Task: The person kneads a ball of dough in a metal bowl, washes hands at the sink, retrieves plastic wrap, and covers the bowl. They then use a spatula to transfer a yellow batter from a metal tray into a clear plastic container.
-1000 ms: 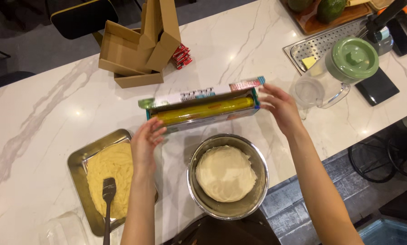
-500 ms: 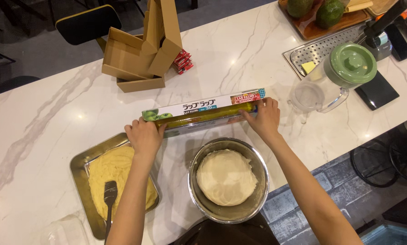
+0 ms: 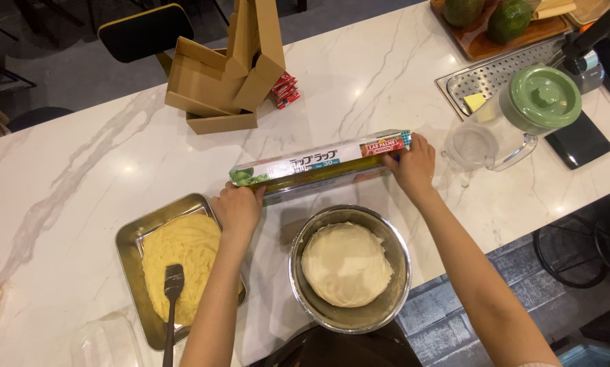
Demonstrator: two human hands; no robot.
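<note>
Both hands, left (image 3: 238, 207) & right (image 3: 410, 165), had fingers clamped on wrap box (image 3: 318, 166) ends, level above dough bowl (image 3: 350, 268) w/ box kept steady.

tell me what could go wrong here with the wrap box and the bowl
1. The long cardboard box of cling film is held only at its ends by the left hand and right hand; it could twist or slip.
2. The round steel bowl of pale dough sits close to the marble counter's near edge; a tug might nudge it off.
3. The clear jug with a green lid stands beside the right hand and might get knocked.
</note>
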